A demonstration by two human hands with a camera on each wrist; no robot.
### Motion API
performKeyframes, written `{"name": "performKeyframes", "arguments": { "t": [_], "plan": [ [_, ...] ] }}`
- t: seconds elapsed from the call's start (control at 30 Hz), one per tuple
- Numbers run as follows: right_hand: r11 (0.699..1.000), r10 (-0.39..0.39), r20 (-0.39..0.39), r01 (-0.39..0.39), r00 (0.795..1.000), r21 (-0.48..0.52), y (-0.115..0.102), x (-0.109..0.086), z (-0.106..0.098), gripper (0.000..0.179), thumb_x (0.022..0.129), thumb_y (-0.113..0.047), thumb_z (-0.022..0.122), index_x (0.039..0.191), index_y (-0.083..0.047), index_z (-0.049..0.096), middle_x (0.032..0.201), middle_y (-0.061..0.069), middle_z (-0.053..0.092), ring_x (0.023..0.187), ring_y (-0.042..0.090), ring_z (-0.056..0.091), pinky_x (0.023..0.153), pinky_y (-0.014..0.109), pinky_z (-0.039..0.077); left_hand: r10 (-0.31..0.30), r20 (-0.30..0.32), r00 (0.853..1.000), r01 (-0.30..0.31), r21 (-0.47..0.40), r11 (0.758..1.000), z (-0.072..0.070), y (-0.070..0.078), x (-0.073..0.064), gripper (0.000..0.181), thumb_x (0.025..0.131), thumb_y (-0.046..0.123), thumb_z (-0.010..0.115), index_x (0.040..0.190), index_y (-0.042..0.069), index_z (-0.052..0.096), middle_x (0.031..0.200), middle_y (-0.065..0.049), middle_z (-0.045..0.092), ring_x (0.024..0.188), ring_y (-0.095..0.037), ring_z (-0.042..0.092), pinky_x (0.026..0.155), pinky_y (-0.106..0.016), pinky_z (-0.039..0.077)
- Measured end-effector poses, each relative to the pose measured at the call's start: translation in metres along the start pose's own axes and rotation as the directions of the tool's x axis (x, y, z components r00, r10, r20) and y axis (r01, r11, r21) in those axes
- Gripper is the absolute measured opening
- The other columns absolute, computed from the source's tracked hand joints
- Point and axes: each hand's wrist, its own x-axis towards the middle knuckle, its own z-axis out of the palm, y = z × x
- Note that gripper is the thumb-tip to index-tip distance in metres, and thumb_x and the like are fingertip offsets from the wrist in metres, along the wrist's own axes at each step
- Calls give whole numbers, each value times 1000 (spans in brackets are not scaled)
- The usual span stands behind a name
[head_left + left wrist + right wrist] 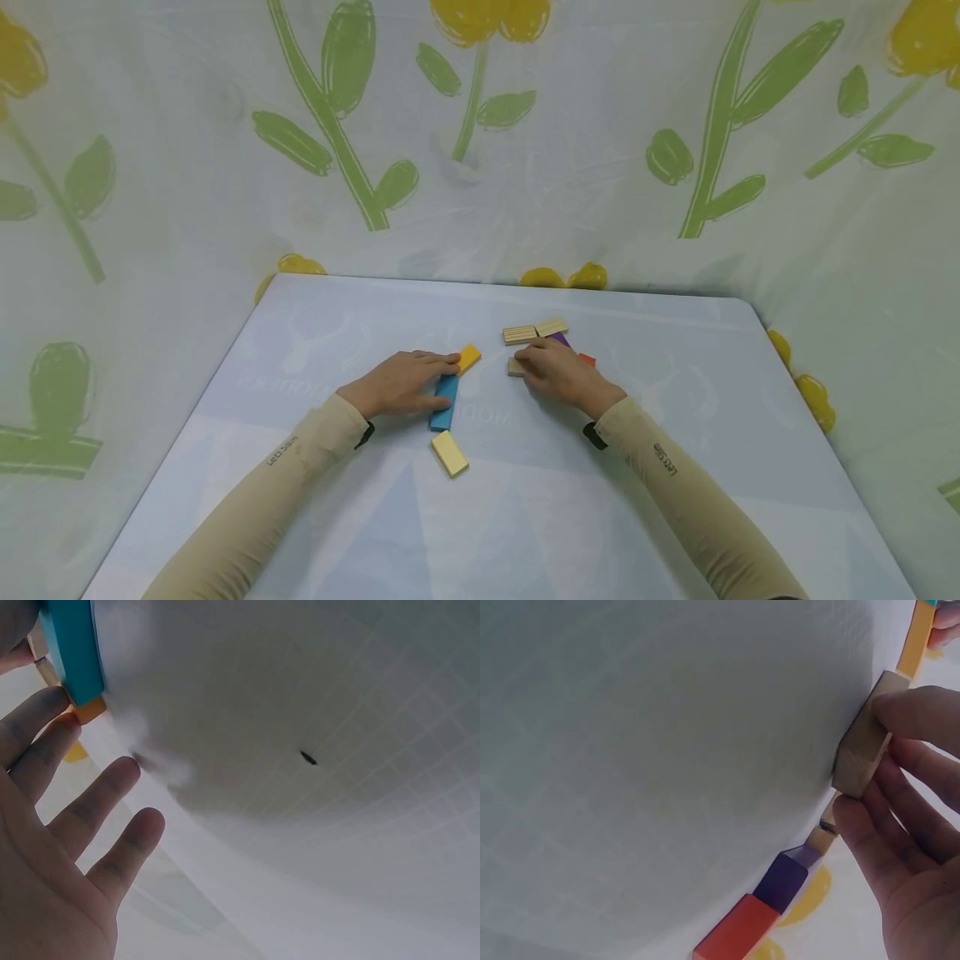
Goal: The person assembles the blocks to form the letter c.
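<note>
My left hand [405, 383] lies over a blue block [446, 408], its thumb on the block's side and its fingertips by the joint with an orange-yellow block [470, 358]. In the left wrist view the spread fingers [112, 795] reach along the end of the blue block. My right hand [562, 375] pinches a plain wooden block [866, 742] between thumb and finger, close over the table. Behind that hand are two more wooden blocks [521, 335], a partly covered purple block [558, 339] and a red block [587, 360].
A pale yellow block [450, 454] lies at the near end of the blue one. The white table [637, 533] has faint printed patterns, and its far edge meets a flower-printed curtain [562, 192].
</note>
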Motion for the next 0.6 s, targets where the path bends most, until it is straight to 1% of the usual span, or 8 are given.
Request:
{"name": "performKeyframes", "arguments": {
  "t": [0.23,0.37,0.5,0.6],
  "plan": [
    [999,-44,-47,44,998,-16,-1,0,1,33,94,-13,74,125,-3,70,122,12,68,117,28,62,99,42,52,-9,14,1000,9,-4,1000,0,0,0,61,99,43,65,148,10,53,161,-2,38,142,-29,43,114,-49,38],
    [997,-70,-81,67,994,-37,-3,2,0,34,93,-13,75,125,-2,70,120,13,68,111,27,63,96,41,53,-14,22,1000,14,-5,1000,-1,1,0,61,99,43,65,149,10,53,161,-1,38,143,-28,42,114,-49,38],
    [997,-65,-96,62,993,-36,-5,5,0,35,94,-14,74,127,-3,69,115,10,68,103,22,61,92,37,55,-31,32,999,31,-4,1000,0,1,1,61,99,43,64,149,12,53,161,-1,38,143,-27,41,115,-49,36],
    [999,-45,-90,43,995,-32,-7,9,-1,35,95,-16,73,128,-6,69,116,8,66,105,20,61,94,36,54,-40,35,999,40,-2,999,0,1,1,60,99,44,64,149,12,52,161,0,38,144,-27,41,115,-50,36]
  ]
}}
